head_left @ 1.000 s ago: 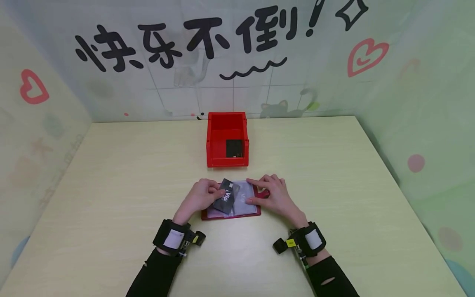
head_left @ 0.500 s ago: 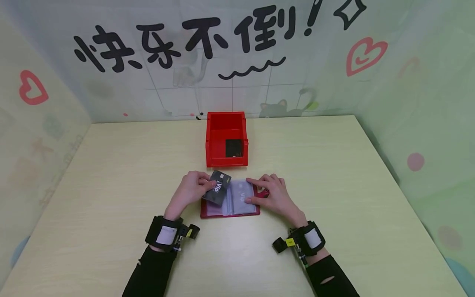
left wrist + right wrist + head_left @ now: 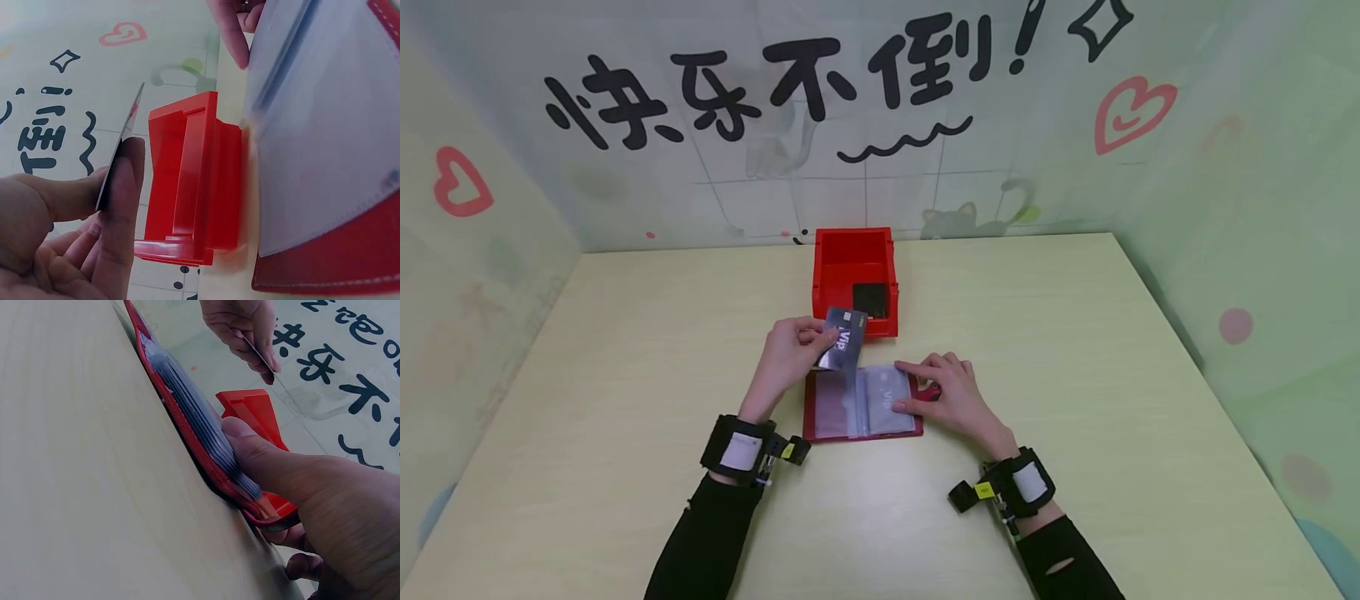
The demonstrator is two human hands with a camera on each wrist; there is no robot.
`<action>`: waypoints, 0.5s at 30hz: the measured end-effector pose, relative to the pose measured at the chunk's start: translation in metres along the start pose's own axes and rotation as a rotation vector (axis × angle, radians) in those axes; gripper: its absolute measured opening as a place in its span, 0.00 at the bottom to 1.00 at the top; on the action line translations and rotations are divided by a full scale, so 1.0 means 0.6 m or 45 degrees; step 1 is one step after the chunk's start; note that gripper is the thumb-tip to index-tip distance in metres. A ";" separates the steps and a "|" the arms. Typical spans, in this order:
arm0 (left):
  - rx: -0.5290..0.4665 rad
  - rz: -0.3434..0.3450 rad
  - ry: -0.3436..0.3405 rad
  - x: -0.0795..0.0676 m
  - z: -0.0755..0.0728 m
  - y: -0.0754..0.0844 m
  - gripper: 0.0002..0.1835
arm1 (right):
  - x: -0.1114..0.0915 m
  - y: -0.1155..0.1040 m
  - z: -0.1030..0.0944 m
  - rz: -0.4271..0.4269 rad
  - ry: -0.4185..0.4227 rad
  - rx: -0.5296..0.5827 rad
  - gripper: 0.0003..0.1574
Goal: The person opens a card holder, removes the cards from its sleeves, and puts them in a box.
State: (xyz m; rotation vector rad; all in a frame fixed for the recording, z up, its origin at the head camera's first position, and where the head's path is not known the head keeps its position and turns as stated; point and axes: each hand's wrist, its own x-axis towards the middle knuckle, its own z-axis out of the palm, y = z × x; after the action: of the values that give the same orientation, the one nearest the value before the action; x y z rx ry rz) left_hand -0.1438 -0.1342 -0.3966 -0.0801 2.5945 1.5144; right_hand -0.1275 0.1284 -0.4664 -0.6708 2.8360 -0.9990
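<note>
My left hand (image 3: 790,354) pinches a dark VIP card (image 3: 844,337) between thumb and fingers, held up near the front of the red bin (image 3: 820,287). Seen edge-on in the left wrist view, the card (image 3: 120,147) is a thin sliver. Below it lies a red card holder (image 3: 808,417), opened flat with clear plastic sleeves (image 3: 835,404); the right-hand sleeve shows faint VIP lettering. My right hand (image 3: 951,396) grips the holder's right side, thumb on the sleeve stack (image 3: 200,422) and fingers under the cover, as the right wrist view shows.
Inside the red bin, toward its front right, is a black square item (image 3: 869,298). The bin stands at the back of the pale table (image 3: 662,350), just beyond the card holder. Printed wall panels (image 3: 715,192) border the table's back and sides.
My left hand has lifted the card off the holder's left page and carried it up and forward toward the bin. The right hand keeps its grip on the holder.
</note>
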 end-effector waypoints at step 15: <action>-0.082 0.079 0.184 0.056 0.025 0.048 0.21 | -0.001 0.000 0.000 -0.012 -0.003 -0.001 0.40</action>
State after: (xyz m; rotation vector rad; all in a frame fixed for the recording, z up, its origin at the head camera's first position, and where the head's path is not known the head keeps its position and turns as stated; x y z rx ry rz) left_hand -0.1788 -0.1059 -0.3838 -0.1215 2.6815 1.6731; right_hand -0.1271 0.1286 -0.4664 -0.6861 2.8337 -0.9981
